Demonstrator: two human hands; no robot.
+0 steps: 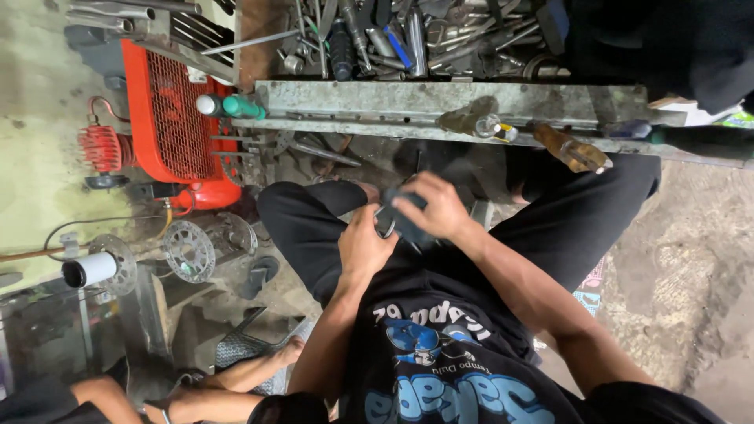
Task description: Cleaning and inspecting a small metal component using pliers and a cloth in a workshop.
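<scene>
1. A small dark metal part (404,222) with a ring end sits in the person's lap, above the black trousers (314,228), its long axis running left to right between both hands.
2. The right hand (437,208) is curled over it from the top.
3. The left hand (363,245) pinches the ring end, equally close.
4. A metal bench rail (408,106) lies beyond, with a red compressor (169,126) off to the left.

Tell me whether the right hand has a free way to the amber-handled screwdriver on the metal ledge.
Probably yes. The right hand is busy gripping a dark part with the left hand, but nothing stands between it and the screwdriver, which lies exposed on the ledge.
</scene>
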